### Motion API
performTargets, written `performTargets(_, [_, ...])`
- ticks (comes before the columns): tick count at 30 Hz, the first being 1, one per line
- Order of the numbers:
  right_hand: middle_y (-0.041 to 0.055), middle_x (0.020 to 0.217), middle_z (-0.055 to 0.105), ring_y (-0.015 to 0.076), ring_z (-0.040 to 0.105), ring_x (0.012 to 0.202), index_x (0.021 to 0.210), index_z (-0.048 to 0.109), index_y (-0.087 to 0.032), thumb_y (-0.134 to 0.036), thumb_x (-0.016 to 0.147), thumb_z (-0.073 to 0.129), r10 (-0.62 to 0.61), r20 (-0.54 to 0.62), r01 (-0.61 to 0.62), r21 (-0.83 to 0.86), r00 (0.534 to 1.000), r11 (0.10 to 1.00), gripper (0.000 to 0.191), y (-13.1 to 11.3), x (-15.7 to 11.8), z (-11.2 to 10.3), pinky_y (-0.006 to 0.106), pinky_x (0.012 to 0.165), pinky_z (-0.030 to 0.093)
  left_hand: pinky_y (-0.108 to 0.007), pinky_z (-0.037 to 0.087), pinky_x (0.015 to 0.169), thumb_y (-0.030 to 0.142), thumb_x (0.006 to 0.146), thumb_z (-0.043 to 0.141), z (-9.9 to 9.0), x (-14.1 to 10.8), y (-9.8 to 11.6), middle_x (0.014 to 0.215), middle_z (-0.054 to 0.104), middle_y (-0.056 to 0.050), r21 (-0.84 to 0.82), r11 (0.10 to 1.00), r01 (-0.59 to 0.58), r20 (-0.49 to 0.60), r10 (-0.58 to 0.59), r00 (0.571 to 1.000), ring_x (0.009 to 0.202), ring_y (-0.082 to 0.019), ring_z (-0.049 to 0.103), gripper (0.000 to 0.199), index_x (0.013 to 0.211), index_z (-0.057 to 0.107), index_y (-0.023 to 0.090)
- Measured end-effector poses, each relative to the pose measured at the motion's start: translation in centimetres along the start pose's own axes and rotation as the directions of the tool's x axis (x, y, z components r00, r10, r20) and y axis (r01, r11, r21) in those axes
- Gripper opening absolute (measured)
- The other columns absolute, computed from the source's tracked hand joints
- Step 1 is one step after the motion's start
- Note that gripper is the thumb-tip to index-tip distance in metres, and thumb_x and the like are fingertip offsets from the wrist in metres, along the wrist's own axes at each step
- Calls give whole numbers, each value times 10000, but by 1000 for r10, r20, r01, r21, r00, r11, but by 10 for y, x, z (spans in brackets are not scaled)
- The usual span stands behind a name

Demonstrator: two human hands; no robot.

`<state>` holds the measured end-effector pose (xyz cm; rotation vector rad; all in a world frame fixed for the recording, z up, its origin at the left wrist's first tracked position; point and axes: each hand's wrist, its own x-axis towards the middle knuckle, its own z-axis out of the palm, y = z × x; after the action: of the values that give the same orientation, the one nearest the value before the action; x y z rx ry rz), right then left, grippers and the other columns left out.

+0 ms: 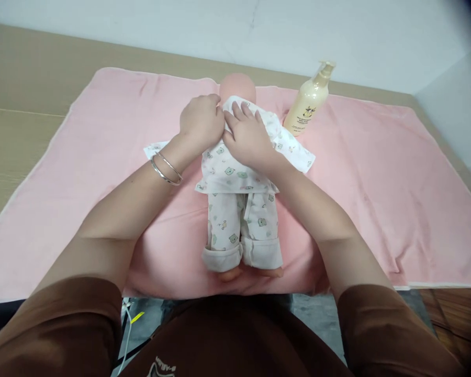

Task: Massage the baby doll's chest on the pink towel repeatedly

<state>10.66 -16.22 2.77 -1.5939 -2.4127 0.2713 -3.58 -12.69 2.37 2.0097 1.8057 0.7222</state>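
Note:
A baby doll [237,85] lies on a pink towel, its head at the far side and its feet toward me. It wears a white printed baby shirt [235,173] and matching trousers [261,220] with rolled-up cuffs. At the neck and shoulder, my left hand [202,121] is closed, its curled fingers on the shirt; the fingertips are partly hidden. My right hand [251,135] lies flat on the chest of the shirt, fingers apart, its thumb near my left hand. Both shirt sleeves spread out sideways.
A cream pump bottle [306,102] stands on the towel, right of the doll's head. The pink towel [377,183] covers much of the wooden table [35,68] and hangs over its front edge. A white wall [180,26] rises behind. A cable [129,327] hangs below at left.

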Motion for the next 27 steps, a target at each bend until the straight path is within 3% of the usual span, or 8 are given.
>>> performTargets(3, [165,1695,395,333,334,1597,1512,516,-92,-142,1021,386,-23,-136,22,-9,991,1000,510,0,0,4,559,1317,284,-493,404,1090,554,1018,395,12,2,-4,1184,785,-51,-69,998,-3,39,6,999,1305,-326,581,437,1109,733,293])
performTargets(5, [151,1704,385,314,337,1599,1507,512,-92,-110,1014,379,-2,-153,-2,-24,988,1000,511,2,1,6,532,1326,286,-514,421,1086,538,1026,375,20,2,-7,1147,788,-65,-92,995,-41,29,44,999,1281,-338,602,421,1046,725,306])
performTargets(9, [157,1661,455,326,365,1588,1509,512,-69,-114,1032,366,22,-96,-18,36,995,999,501,7,6,5,541,1328,282,-561,471,1083,406,1055,333,32,5,-14,1164,756,-147,-69,990,-121,-33,119,992,1182,-364,669,396,1024,697,251])
performTargets(13, [151,1685,421,267,377,1579,1499,513,-73,-92,1005,385,20,-248,1,83,969,997,511,16,10,4,445,1320,321,-523,474,1154,493,1060,396,45,8,-25,1134,762,-107,-214,955,-206,-153,175,973,1214,-330,675,368,1072,688,269])
performTargets(15, [139,1669,444,285,398,1564,1464,540,-113,-113,1008,391,17,-218,-5,55,976,998,479,19,12,5,504,1300,349,-510,476,1172,502,1070,382,52,10,-32,1210,749,-97,-265,927,-264,-213,211,954,1248,-309,669,389,1163,670,258])
performTargets(18, [130,1517,596,303,515,1468,1379,597,-150,-148,1015,382,7,-144,1,54,989,999,423,22,13,8,529,1241,424,-488,460,1206,553,1069,394,61,13,-40,1294,726,-86,-322,901,-292,-212,232,949,1293,-287,657,424,1241,650,263])
performTargets(22, [135,1457,621,288,567,1407,1430,537,-153,-151,1003,368,50,-263,-27,88,964,996,459,22,10,9,474,1208,462,-486,451,1220,588,1050,429,63,14,-46,1316,725,-83,-350,893,-283,-200,224,954,1317,-289,643,438,1253,656,272])
performTargets(27, [139,1222,712,353,616,1305,1199,651,-154,-241,1032,374,16,-118,-14,13,993,1000,335,11,3,4,699,1242,334,-509,452,1214,639,1029,406,66,17,-48,1282,743,-94,-337,900,-276,-202,217,955,1298,-311,647,501,1223,671,262])
